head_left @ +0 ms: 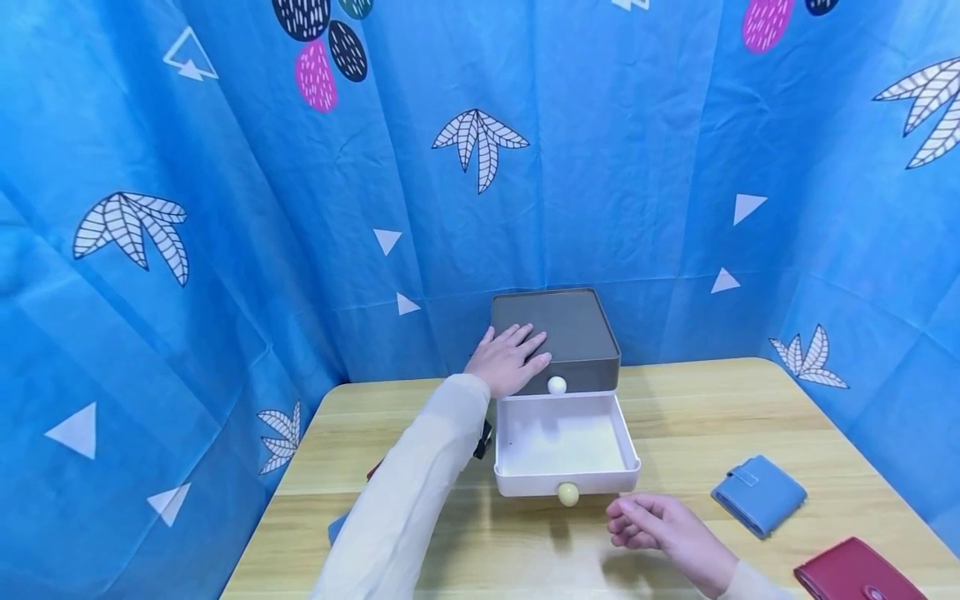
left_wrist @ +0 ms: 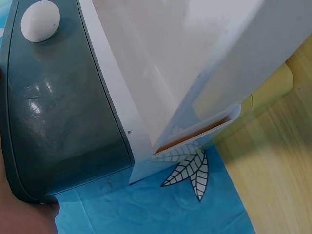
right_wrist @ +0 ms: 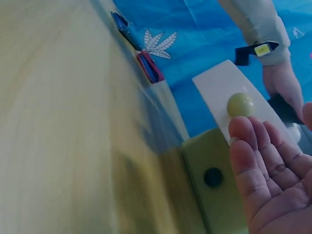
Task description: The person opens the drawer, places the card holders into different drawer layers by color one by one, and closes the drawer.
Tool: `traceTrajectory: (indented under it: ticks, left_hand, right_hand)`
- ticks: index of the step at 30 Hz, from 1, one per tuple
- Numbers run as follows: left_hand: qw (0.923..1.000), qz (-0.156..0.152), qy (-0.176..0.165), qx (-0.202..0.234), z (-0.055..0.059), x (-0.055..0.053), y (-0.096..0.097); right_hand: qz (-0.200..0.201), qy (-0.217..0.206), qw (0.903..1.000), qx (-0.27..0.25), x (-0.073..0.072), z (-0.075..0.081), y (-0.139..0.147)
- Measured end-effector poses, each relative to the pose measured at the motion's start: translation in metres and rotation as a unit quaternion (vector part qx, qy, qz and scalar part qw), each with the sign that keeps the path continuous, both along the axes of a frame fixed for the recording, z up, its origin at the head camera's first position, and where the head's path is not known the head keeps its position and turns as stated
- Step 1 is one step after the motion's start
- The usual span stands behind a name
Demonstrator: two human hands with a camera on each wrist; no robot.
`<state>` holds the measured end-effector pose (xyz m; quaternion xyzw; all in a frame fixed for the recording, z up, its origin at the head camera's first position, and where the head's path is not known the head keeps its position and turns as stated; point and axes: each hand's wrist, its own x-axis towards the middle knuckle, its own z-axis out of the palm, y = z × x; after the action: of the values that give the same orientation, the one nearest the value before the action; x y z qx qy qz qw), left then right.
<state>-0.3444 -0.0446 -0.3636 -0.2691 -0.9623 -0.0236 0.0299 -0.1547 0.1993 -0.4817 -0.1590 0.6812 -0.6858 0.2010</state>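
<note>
A small chest of drawers stands at the back of the table, with a grey top tier (head_left: 555,329) bearing a white knob (head_left: 557,385). Below that, a white drawer (head_left: 567,483) with a pale yellow knob (head_left: 568,494) is pulled out, and nothing lies inside it. A yellow-green bottom drawer (right_wrist: 207,156) with a dark knob (right_wrist: 213,177) shows in the right wrist view. My left hand (head_left: 506,362) rests on the grey top, fingers spread. Just in front of the drawer's right corner is my right hand (head_left: 660,533), its fingers loosely bent and holding nothing.
On the right of the table (head_left: 675,417) lie a blue wallet (head_left: 759,496) and a red wallet (head_left: 858,571). Another blue wallet (right_wrist: 126,29) and red wallet (right_wrist: 149,67) lie on the left, mostly behind my left sleeve in the head view. Blue curtain (head_left: 600,167) surrounds the table.
</note>
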Motion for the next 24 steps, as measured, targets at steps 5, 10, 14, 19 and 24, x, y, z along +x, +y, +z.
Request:
traceTrajectory:
  ticks: [5,10,14,19,24]
  left_hand:
    - [0.9999,-0.007,0.011,0.002,-0.001,-0.001,0.000]
    - [0.9999,-0.007,0.009,0.000,-0.002,-0.002,0.001]
    - [0.9999,-0.008,0.008,-0.002,-0.003,-0.002,0.002]
    - [0.9999,-0.011,0.009,0.001,-0.003,-0.001,0.002]
    - [0.9999,-0.005,0.012,-0.003,-0.003,-0.001,0.001]
  right_hand:
    - [-0.006,0.015,0.9997,0.017,0.002,0.009,0.011]
    - [-0.016,0.037,0.9981,0.047,0.003,0.015,0.029]
    - [-0.055,0.067,0.9923,0.089,0.003,0.021,0.046]
    - [-0.143,0.110,0.9700,0.163,0.002,0.026,0.066]
    - [-0.223,0.123,0.9300,0.265,-0.004,0.028,0.084]
